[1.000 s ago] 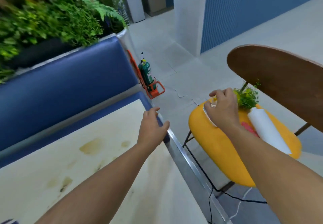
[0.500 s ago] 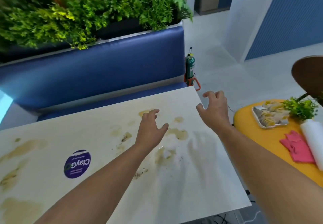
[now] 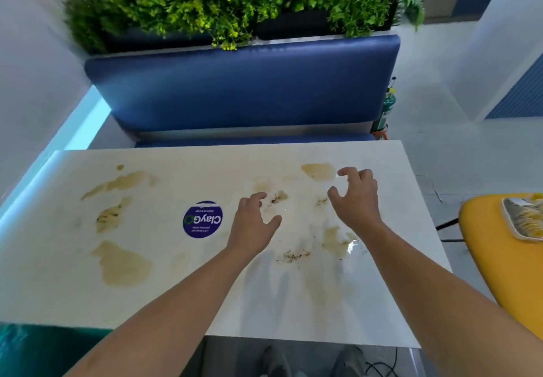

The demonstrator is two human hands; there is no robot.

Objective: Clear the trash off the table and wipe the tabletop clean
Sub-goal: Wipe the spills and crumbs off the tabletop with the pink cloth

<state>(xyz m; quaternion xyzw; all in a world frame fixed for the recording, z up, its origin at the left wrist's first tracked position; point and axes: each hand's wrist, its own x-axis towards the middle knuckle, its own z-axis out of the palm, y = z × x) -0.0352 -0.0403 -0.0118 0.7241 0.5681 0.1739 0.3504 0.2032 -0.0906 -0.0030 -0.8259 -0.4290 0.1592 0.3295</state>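
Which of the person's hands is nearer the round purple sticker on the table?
Left. The left hand is just right of the sticker, about level with it. The right hand is farther right, beyond the left hand, towards the right edge of the table.

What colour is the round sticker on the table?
Dark purple with white lettering, on the round sticker; head view.

The left hand [image 3: 252, 226] and right hand [image 3: 357, 200] are bare, as are both forearms [image 3: 176, 303]. Beyond the white rectangular surface's [image 3: 58, 288] near edge show two dark grey shoes [image 3: 274, 360].
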